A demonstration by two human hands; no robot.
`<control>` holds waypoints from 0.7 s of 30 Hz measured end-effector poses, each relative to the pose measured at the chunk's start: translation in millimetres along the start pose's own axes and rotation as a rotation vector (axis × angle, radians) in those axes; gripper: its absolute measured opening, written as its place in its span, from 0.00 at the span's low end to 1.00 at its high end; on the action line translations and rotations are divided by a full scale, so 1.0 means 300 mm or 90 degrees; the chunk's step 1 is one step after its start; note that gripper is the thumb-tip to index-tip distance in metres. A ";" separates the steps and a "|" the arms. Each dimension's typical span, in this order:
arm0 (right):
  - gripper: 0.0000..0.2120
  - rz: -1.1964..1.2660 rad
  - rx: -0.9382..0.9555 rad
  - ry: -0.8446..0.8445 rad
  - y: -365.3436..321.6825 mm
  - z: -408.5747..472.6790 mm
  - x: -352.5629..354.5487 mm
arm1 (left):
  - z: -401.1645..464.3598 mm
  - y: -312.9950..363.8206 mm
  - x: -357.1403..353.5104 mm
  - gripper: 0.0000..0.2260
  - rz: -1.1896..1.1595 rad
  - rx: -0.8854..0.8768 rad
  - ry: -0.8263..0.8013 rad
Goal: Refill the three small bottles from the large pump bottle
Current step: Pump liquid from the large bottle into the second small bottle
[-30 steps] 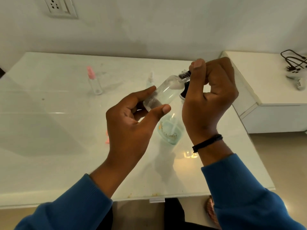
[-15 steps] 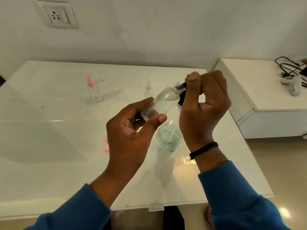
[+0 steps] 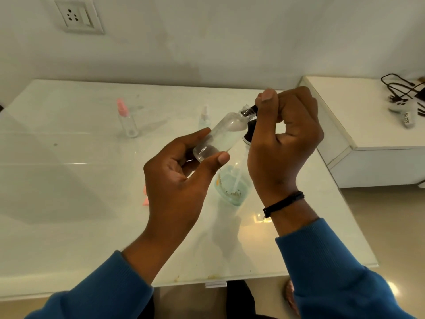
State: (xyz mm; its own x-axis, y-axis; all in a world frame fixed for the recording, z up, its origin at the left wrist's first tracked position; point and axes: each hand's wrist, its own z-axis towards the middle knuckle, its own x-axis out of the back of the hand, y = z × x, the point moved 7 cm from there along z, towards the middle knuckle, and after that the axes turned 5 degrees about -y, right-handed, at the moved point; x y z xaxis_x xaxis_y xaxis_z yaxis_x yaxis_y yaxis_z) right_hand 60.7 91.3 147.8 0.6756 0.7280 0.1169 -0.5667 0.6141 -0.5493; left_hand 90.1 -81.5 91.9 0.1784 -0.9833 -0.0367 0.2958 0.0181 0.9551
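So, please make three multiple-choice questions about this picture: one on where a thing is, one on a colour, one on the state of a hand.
1. Where does the bottle with the pink cap stand?
A. on the white table, far left of the hands
B. on the side cabinet
C. in the left hand

2. What colour are the sleeves?
A. red
B. blue
C. grey

3. What is the left hand doing?
A. lying flat on the table
B. holding a clear small bottle
C. pointing at the wall socket

Answers:
1 A: the pink-capped bottle stands upright on the table, apart from both hands.
2 B: both sleeves are blue.
3 B: the left hand grips the clear small bottle by its base, while the right hand pinches its black top.
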 end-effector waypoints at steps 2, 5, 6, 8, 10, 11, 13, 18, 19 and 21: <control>0.16 0.011 0.002 0.000 0.005 -0.011 -0.003 | -0.001 -0.003 0.000 0.17 0.004 0.000 0.000; 0.17 0.011 -0.004 -0.001 0.011 -0.018 -0.004 | -0.003 -0.007 0.002 0.17 -0.003 0.010 0.008; 0.17 0.006 -0.005 0.000 0.010 -0.016 -0.003 | -0.003 -0.007 0.003 0.18 -0.002 0.011 0.008; 0.18 -0.002 -0.003 0.001 0.008 -0.003 -0.001 | -0.001 -0.006 0.001 0.18 0.002 0.007 0.004; 0.18 -0.002 -0.001 0.002 0.008 0.003 0.000 | 0.000 -0.004 0.000 0.17 0.011 0.001 0.001; 0.18 0.003 -0.001 0.001 0.010 0.000 -0.001 | 0.000 -0.005 0.000 0.17 0.013 -0.001 0.001; 0.17 0.015 -0.004 -0.001 0.015 -0.012 -0.003 | -0.001 -0.007 -0.001 0.17 0.008 0.005 0.002; 0.18 0.000 -0.014 -0.005 0.012 -0.003 0.000 | -0.003 -0.004 0.000 0.17 0.002 0.007 0.000; 0.18 0.000 -0.011 -0.004 0.008 0.002 0.000 | -0.002 -0.004 0.001 0.17 0.005 0.003 0.000; 0.18 0.005 -0.005 -0.002 0.003 -0.001 -0.002 | -0.001 -0.006 0.001 0.18 0.016 -0.005 -0.002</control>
State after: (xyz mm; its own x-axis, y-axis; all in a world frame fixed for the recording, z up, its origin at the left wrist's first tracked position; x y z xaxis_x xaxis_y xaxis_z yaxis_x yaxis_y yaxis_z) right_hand 59.9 91.3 146.9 0.6696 0.7338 0.1149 -0.5682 0.6057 -0.5570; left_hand 89.9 -81.9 90.0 0.1829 -0.9831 -0.0123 0.2981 0.0435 0.9535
